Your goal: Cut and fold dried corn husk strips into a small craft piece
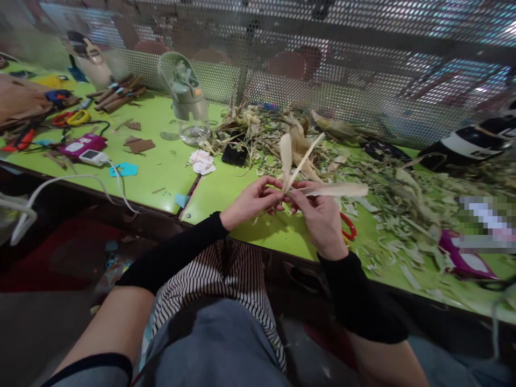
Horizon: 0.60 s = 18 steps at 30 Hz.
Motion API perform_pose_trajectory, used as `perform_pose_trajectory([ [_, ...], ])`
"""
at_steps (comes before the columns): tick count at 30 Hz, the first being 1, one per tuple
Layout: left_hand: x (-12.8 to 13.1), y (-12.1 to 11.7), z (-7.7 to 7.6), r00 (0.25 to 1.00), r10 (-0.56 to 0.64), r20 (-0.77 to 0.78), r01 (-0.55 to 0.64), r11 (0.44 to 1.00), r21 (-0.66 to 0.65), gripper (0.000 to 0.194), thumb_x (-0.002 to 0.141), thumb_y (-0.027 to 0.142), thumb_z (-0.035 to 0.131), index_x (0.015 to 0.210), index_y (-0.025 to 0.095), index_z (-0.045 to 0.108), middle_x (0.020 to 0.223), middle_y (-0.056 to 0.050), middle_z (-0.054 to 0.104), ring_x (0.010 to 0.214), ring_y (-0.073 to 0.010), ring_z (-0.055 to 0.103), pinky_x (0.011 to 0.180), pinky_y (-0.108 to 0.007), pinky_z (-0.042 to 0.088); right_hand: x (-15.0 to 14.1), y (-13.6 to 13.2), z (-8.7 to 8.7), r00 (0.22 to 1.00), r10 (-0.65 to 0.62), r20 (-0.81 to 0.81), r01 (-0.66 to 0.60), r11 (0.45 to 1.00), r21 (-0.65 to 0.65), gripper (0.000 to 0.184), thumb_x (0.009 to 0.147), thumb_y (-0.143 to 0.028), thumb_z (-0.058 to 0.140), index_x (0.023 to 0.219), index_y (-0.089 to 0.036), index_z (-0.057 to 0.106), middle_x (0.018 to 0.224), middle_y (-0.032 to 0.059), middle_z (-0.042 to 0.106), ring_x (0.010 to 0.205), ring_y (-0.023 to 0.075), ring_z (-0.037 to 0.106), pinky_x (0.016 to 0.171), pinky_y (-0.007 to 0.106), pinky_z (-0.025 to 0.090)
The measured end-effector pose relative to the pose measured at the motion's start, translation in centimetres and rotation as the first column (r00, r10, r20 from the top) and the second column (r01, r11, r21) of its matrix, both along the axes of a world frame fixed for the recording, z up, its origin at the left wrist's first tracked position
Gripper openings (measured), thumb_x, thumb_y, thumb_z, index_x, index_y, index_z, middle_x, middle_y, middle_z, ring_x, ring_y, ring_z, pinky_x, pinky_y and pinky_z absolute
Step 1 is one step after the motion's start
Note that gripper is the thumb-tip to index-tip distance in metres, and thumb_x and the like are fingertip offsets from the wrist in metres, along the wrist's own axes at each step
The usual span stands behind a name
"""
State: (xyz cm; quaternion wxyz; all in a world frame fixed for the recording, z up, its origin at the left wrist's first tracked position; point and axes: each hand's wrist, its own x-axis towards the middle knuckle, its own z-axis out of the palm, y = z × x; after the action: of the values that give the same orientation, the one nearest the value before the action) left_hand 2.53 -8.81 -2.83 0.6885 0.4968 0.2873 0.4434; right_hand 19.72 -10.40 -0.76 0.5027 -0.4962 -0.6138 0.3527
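Note:
My left hand and my right hand meet above the near edge of the green table. Both pinch a small bundle of pale dried husk strips at its base. Two strips fan upward from the pinch and one broad strip points right. My fingers are curled tightly round the join. Red-handled scissors lie on the table just behind my right wrist, partly hidden.
A heap of dried husks and trimmings covers the table's right half. A small desk fan, a crumpled white tissue, a black object, a pink device with a white cable and bundled brown sticks lie left. Perforated metal mesh backs the table.

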Motion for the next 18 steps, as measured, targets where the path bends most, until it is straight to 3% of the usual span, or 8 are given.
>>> perform_pose_trajectory([
  [7,0.1,-0.2,0.1,1.000,0.009,0.001,-0.009,0.999,0.042,0.024,0.093,0.021,0.071,0.103,0.019,0.050,0.076,0.006,0.069,0.066,-0.0072,0.068,0.060,-0.020,0.048,-0.9,-0.2,0.2,0.999,-0.020,0.036,0.020,1.000,0.011,0.030,0.085,-0.049,0.079,0.088,-0.021,0.067,0.065,-0.0022,0.064,0.053,0.0119,0.053,0.049,0.026,0.045],
  [12,0.2,-0.4,0.1,0.996,0.089,0.020,-0.089,0.996,0.024,0.028,0.094,0.026,0.073,0.097,0.020,0.046,0.076,0.006,0.069,0.063,-0.0060,0.068,0.057,-0.017,0.047,-1.0,0.3,0.2,0.999,0.027,-0.020,-0.028,0.999,-0.044,0.039,0.084,-0.059,0.078,0.086,-0.023,0.062,0.062,-0.0030,0.062,0.047,0.0112,0.048,0.041,0.026,0.037],
  [15,0.0,-0.3,0.1,0.991,0.131,0.001,-0.131,0.991,0.025,0.028,0.094,0.024,0.072,0.095,0.020,0.044,0.073,0.007,0.068,0.060,-0.0045,0.066,0.057,-0.016,0.047,-0.6,-0.3,0.7,0.976,0.070,0.208,-0.063,0.997,-0.036,0.048,0.090,-0.067,0.069,0.075,-0.021,0.064,0.056,-0.0035,0.053,0.047,0.0105,0.043,0.042,0.026,0.033],
  [18,0.0,-0.2,0.0,0.989,0.145,-0.040,-0.144,0.989,0.044,0.025,0.095,0.023,0.070,0.095,0.020,0.045,0.067,0.008,0.064,0.056,-0.0050,0.063,0.053,-0.016,0.044,-0.7,-1.5,1.4,0.926,0.063,0.373,-0.083,0.996,0.037,0.049,0.093,-0.064,0.067,0.070,-0.021,0.064,0.057,-0.0036,0.049,0.051,0.0105,0.042,0.047,0.027,0.032],
])
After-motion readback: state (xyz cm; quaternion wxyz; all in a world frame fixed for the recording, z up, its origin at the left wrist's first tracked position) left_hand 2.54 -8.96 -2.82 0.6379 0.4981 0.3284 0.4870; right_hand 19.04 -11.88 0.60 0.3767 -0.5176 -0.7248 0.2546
